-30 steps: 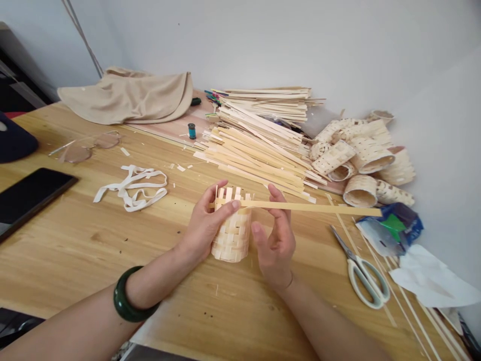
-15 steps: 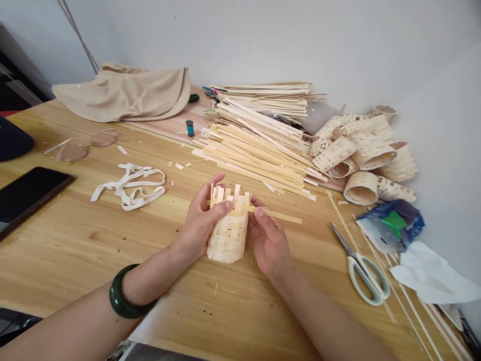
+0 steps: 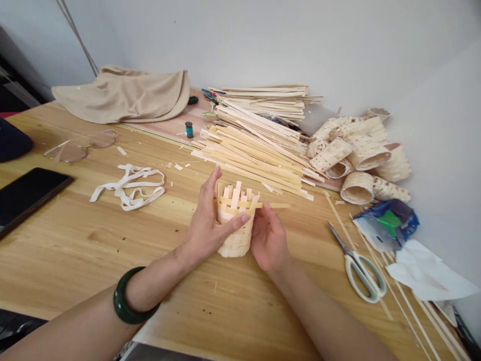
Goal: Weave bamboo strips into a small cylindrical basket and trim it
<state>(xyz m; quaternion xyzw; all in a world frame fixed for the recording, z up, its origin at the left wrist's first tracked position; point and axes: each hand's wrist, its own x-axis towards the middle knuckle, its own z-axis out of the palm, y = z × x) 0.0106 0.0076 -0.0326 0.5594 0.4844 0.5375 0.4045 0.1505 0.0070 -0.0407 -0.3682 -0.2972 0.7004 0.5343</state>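
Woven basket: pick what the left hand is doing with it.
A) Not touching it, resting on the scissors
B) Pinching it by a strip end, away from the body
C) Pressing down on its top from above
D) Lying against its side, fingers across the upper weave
D. The left hand lies against the side of the woven basket, with its fingers reaching across the upper weave.

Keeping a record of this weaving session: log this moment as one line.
left hand: on woven basket | right hand: against its side | strip: threaded among stakes
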